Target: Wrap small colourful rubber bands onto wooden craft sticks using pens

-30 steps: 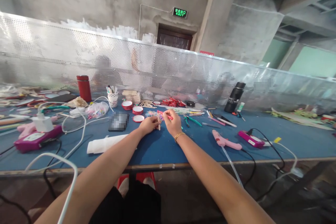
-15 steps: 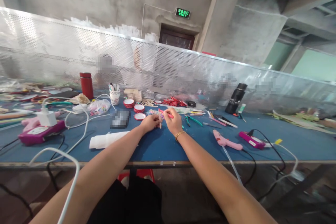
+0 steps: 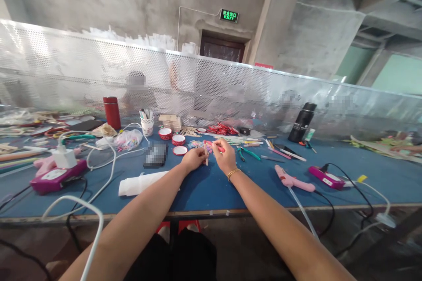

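Note:
My left hand [image 3: 195, 159] is closed on a pale wooden craft stick [image 3: 206, 160], pinched upright between thumb and fingers. Just to its right, my right hand [image 3: 225, 154] grips a slim red pen-like object [image 3: 220, 148], whose end meets the top of the stick. Its exact kind is too small to make out. Behind the hands lies a heap of small colourful beads or bits [image 3: 195, 144], partly hidden by the fingers. Round red-rimmed tins with white insides [image 3: 180, 151] stand left of the beads.
A white roll [image 3: 138, 184] lies left of my forearm. At the right are a pink glue gun [image 3: 293, 180], teal pliers [image 3: 251, 153] and a black bottle [image 3: 302, 122]. White cables [image 3: 114, 171] loop across the left side, near a purple power strip [image 3: 59, 178]. A perforated metal screen [image 3: 184, 92] stands behind.
The view has shifted, so everything sits slightly lower and farther right. Both hands keep their hold on the stick and the red object, with little visible movement between them.

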`<state>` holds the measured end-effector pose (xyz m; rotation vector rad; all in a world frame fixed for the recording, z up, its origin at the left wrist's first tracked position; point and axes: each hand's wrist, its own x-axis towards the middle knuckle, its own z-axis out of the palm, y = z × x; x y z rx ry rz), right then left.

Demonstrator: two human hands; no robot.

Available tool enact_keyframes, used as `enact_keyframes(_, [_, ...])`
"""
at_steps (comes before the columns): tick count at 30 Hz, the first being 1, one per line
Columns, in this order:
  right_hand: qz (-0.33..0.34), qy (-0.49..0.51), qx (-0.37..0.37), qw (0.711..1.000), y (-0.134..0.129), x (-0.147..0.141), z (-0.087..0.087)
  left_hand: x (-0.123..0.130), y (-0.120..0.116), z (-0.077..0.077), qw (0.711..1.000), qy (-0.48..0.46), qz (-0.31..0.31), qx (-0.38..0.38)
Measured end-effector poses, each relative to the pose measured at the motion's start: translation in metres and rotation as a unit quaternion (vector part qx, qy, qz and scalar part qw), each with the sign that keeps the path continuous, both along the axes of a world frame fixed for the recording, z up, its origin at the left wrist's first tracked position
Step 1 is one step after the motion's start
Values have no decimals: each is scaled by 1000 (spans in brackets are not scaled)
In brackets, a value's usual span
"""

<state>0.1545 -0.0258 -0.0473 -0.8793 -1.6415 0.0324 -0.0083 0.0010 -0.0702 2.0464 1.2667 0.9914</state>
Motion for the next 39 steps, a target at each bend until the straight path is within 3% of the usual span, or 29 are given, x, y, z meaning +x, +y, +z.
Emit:
enact_keyframes(6, [25, -17, 1, 1000, 0, 0, -2, 1, -4, 2, 1000, 2, 5, -4])
enact_keyframes(20, [-14, -12, -28, 999, 1, 3, -2, 4, -18, 14, 997, 50, 56, -14])
enact_keyframes(39, [20, 2, -11, 1000, -1, -1, 2, 2, -10, 11, 999, -26, 2, -27])
